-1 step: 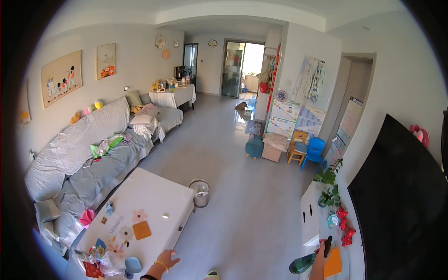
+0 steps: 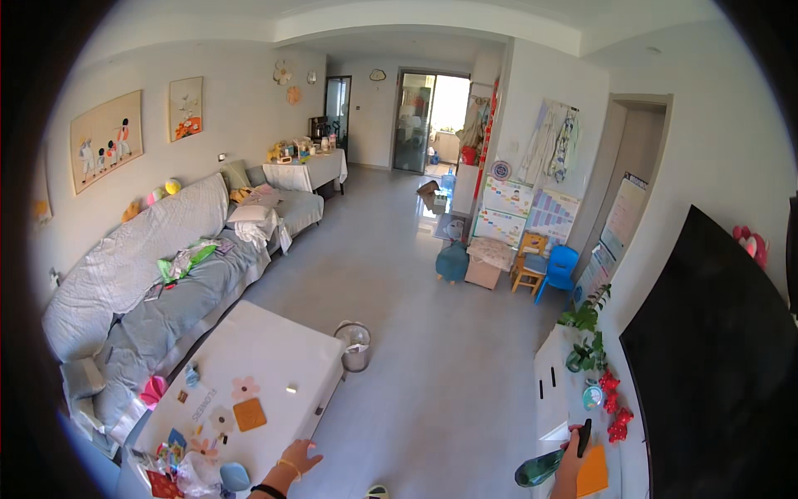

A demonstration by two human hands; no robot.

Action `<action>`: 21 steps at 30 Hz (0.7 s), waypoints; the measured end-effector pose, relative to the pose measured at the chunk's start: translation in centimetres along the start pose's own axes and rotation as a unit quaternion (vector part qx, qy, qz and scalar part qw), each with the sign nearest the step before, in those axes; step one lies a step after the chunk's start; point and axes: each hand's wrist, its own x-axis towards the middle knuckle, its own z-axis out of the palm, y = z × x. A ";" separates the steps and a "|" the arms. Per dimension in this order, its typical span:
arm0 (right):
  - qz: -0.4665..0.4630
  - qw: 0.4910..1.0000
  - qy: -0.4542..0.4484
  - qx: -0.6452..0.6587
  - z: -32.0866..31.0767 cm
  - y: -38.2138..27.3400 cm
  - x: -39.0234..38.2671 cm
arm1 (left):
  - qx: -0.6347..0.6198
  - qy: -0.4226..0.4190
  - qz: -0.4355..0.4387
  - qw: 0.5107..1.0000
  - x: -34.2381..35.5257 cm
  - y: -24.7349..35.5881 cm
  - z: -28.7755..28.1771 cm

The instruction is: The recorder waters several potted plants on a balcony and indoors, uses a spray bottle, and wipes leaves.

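Note:
My right hand [image 2: 573, 453] is wrapped round a see-through green bottle [image 2: 539, 471], tilted on its side with its base to the left. A black part [image 2: 585, 434], perhaps its spray head, sticks up beside my fingers. Just right of that hand an orange flat board [image 2: 593, 471] lies on the white cabinet [image 2: 550, 374]. My left hand [image 2: 298, 461] is open, fingers apart, with nothing in it, near the right edge of the white coffee table [image 2: 291, 341]. Whether it touches the table I cannot tell.
Orange mat [image 2: 248, 414], blue bowl [image 2: 235, 476] and plastic bag [image 2: 199, 472] lie on the table. Beside it stands a waste bin [image 2: 356, 353]. Potted plants [image 2: 587, 348] and red figurines [image 2: 613, 403] line the cabinet before a large black television [image 2: 715, 358]. A sofa [image 2: 166, 320] runs along the left.
My left hand has shifted slightly, its fingers spread a little more. The view has moved a touch. My right hand keeps its hold on the bottle.

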 end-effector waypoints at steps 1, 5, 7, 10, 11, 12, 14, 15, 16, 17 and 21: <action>0.006 1.000 0.003 -0.003 1.3 -0.5 1.5 | 0.022 0.013 0.025 0.999 3.6 2.1 -1.5; 0.046 0.998 0.035 -0.029 4.7 0.6 7.9 | -0.038 0.003 0.098 0.994 16.7 9.8 -3.2; 0.054 0.996 0.063 0.037 6.5 3.3 11.8 | -0.050 -0.003 0.122 0.991 22.2 12.8 -3.1; 0.057 0.997 0.049 0.028 8.9 8.2 17.8 | -0.064 -0.004 0.126 0.990 28.5 15.5 -1.6; 0.058 0.998 0.024 0.018 9.8 9.9 19.9 | -0.061 0.000 0.096 0.994 29.9 14.9 -0.4; 0.066 0.997 0.031 0.012 11.1 11.6 22.2 | -0.057 0.005 0.068 0.996 31.5 14.5 0.5; 0.080 0.997 0.020 0.006 14.0 12.7 26.6 | -0.029 -0.033 0.024 0.999 32.8 13.9 1.7; 0.087 0.996 0.016 0.003 15.5 13.0 28.7 | -0.003 -0.068 -0.010 0.998 33.7 13.7 2.0; 0.080 0.997 0.009 0.008 16.8 12.6 30.9 | 0.002 -0.072 -0.016 0.997 34.7 13.8 2.2; 0.088 0.996 0.014 0.018 18.3 13.2 33.3 | -0.001 -0.073 -0.038 0.997 35.8 13.8 2.3; 0.122 0.991 0.049 0.006 23.1 12.9 42.0 | -0.039 -0.073 -0.073 0.994 42.7 16.4 2.1</action>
